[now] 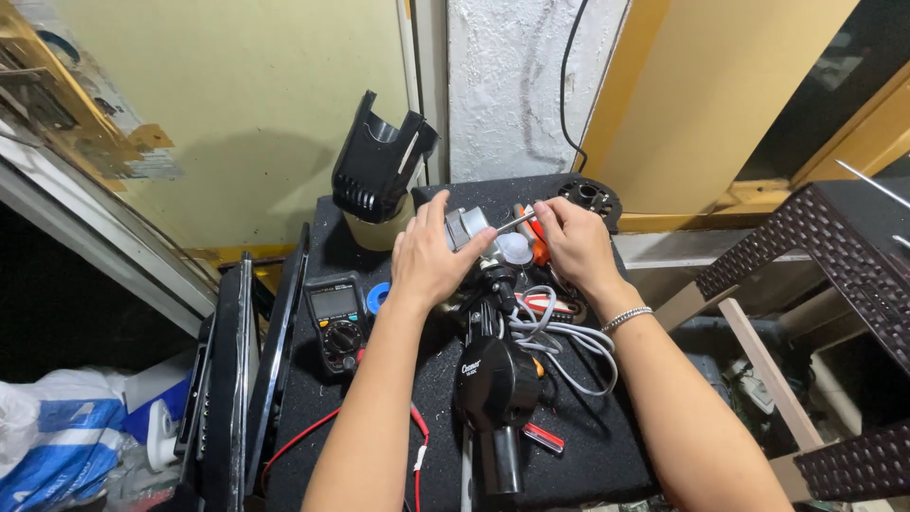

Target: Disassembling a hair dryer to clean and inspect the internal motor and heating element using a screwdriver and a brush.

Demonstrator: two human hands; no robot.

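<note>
The screwdriver [526, 224] could slip off the small grey motor [466, 228], judging by how steeply its thin shaft meets the metal, and jab the left hand [428, 261] wrapped just behind it. The motor sits above the black-covered counter [607, 436], at the top of a dark appliance body [495, 384] whose grey cord [559, 341] loops loosely below and might snag a wrist. The left hand's fingers are closed around the motor, palm down, forearm reaching straight in. The right hand [573, 242] bends inward at the wrist, fingers closed on the screwdriver's orange handle. A multimeter [338, 322] lies to the left.
</note>
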